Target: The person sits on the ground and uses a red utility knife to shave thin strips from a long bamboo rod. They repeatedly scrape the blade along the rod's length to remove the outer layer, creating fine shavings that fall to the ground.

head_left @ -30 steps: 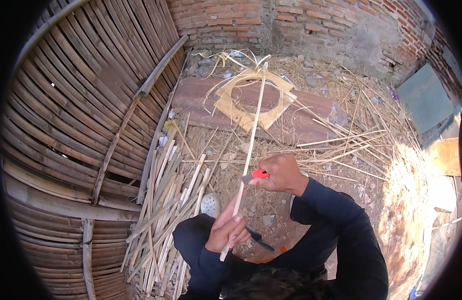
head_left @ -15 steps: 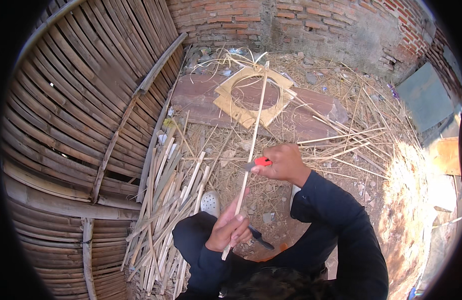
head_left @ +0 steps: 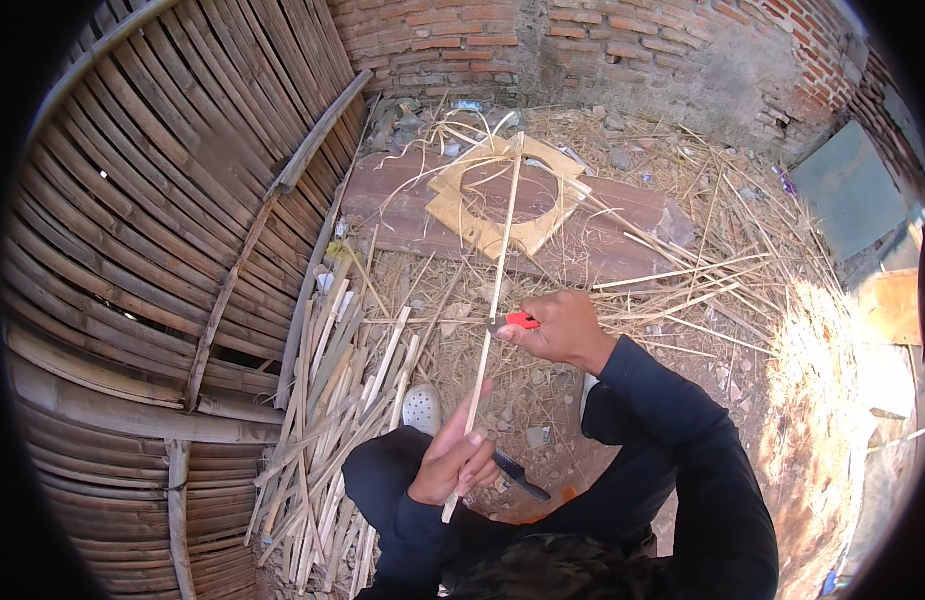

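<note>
A long, thin bamboo strip runs from my lap up over the wooden board with a round hole. My left hand is closed round the strip close to its near end, the index finger stretched along it. Farther up, my right hand grips a red-handled knife, its short blade against the strip. Curled shavings hang about the far end of the strip and the board. On the ground right of my left hand lies a black-handled tool, partly hidden.
A pile of bamboo strips lies left of my feet, beside a bamboo slat wall. More loose strips lie at the right. The holed board rests on a brown plank before a brick wall. Shavings litter the ground.
The bamboo strip's far end has shifted a little left. The knife and my right hand have moved slightly left, while my left hand stays nearly in place.
</note>
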Demonstrator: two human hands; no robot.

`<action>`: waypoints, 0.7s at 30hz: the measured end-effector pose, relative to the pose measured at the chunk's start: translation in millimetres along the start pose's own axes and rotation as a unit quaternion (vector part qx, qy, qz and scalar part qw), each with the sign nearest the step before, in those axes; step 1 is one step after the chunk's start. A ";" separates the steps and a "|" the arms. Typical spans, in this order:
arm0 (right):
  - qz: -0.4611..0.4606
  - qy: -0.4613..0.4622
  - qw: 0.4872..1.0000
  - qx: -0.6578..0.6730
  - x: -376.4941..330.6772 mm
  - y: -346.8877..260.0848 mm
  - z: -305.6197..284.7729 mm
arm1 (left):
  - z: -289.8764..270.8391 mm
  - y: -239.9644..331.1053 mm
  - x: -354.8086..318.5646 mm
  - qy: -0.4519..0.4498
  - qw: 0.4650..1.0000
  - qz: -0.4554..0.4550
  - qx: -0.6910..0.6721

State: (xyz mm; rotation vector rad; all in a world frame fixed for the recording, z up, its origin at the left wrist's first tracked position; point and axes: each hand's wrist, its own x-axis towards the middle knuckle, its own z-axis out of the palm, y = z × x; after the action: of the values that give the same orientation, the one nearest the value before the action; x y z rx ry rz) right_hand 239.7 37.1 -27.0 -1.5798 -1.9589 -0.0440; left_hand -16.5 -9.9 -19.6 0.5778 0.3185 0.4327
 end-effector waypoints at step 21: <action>0.108 0.000 0.991 -0.074 18.0 59.7 -11.7 | 3.9 1.8 -12.8 -0.004 0.997 -0.048 0.061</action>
State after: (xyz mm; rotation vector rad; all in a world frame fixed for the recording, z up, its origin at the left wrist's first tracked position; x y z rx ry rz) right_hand 296.5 65.4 -29.4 -1.8787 -1.8087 -0.1034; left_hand -26.5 -16.5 -13.3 0.6804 0.3663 0.3193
